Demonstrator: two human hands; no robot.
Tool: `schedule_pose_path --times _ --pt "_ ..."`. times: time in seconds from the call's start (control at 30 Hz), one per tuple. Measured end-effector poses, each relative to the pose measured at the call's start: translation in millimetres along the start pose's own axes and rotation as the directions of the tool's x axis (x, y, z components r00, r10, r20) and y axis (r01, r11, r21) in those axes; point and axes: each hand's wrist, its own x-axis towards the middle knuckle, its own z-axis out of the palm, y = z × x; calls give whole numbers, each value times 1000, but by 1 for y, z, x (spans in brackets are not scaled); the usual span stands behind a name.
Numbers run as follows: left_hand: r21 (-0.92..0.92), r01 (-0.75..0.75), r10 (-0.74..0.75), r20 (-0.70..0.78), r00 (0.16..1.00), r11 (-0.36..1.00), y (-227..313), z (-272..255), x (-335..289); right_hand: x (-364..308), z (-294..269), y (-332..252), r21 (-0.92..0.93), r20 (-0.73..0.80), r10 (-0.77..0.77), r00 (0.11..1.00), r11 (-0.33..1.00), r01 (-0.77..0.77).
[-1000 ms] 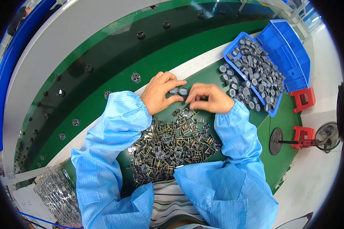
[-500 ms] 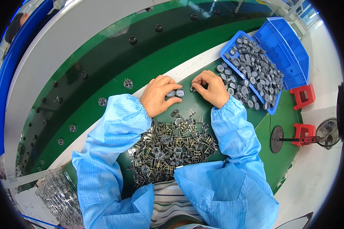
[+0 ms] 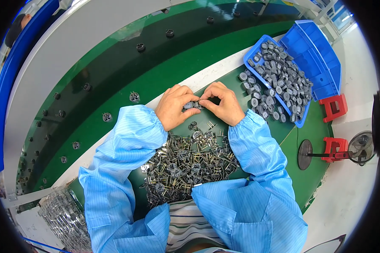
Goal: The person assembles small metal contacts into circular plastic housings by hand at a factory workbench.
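Both hands meet over the green worktable (image 3: 308,177), close to its far edge where a pale strip borders the conveyor belt (image 3: 126,71). The left hand (image 3: 174,107) and the right hand (image 3: 224,103) face each other with thumbs and forefingers pinched narrow, and between the fingertips sit two small dark round parts (image 3: 194,104), pressed side by side. Each hand grips one of them. The parts look grey-black, disc-shaped, with a lighter metallic glint on the face; finer detail is too small to tell. Together they form a short row whose long axis runs left to right, parallel to the table's far edge; which way each face points cannot be told.

Just nearer the person, below the wrists, lies a heap of pinned metal components (image 3: 190,164) spread across the table's middle. To the right, a blue tray (image 3: 299,123) holds many round grey parts (image 3: 274,80), some spilled beside its left rim. Single parts ride spaced along the belt.
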Motion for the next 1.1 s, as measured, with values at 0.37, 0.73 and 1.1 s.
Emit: schedule_pose_path --times 0.37,0.73,1.1 --pt "-83 11 -12 -4 1000 996 -4 6 0 2 1 2 102 30 -10 1000 995 7" --pt "-187 101 -98 27 995 977 2 0 2 2 -12 7 -76 -272 -92 958 994 75" --pt "284 391 -353 -177 919 875 -68 -49 6 -2 -34 39 -576 -363 -38 931 794 -192"
